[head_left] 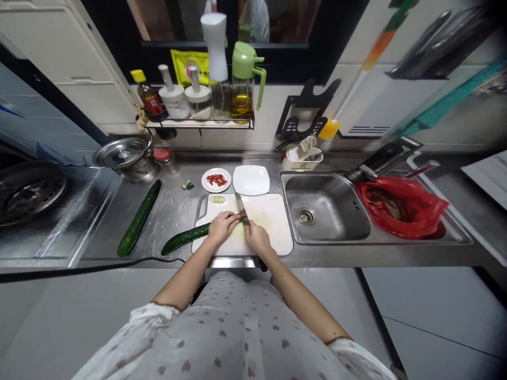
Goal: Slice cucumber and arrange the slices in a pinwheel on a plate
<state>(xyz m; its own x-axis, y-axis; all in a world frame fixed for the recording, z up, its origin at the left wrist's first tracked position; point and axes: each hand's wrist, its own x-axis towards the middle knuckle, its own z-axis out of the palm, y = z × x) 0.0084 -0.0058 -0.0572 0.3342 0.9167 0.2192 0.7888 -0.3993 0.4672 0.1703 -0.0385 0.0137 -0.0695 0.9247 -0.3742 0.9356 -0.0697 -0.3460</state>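
My left hand (222, 228) is closed over the right end of a dark green cucumber (185, 238), which lies partly on the white cutting board (275, 227) and sticks out past its left edge. In my right hand (257, 238) is a kitchen knife (240, 205), its blade pointing away from me and set at the cucumber's cut end by my left fingertips. The black handle end shows below my right palm. A few pale cucumber slices (217, 199) lie at the board's upper left. Another whole cucumber (139, 217) rests on the steel counter to the left.
Behind the board stand a plate of chopped red pieces (216, 189) and a white square plate (251, 180). Cucumber scraps (187, 184) lie left of them. To the right are the sink (328, 232) and a red plastic bag (412, 224). A lidded pot (130, 166) stands back left.
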